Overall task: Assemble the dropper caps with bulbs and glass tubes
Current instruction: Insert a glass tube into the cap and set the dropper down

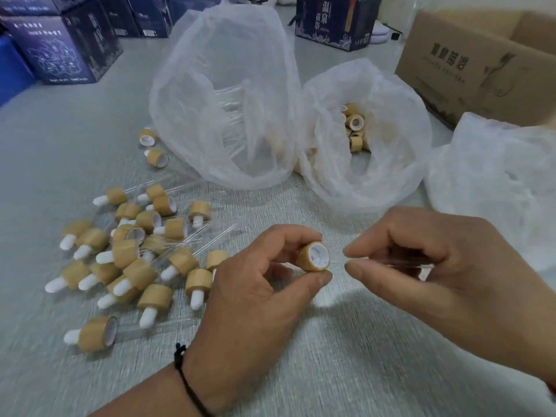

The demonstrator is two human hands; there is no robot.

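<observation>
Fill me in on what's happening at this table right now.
A person is assembling droppers. The left hand pinches a bamboo cap, open end toward the right hand, which pinches a glass tube aimed at it, not yet inserted. Finished droppers lie piled at the left; two plastic bags hold loose tubes and caps.

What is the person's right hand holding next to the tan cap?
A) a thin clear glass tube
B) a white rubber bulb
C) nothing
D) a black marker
A: the right hand pinches a thin clear glass tube, its tip aimed at the white-lined opening of the tan wood-look cap held by the left hand.
</observation>
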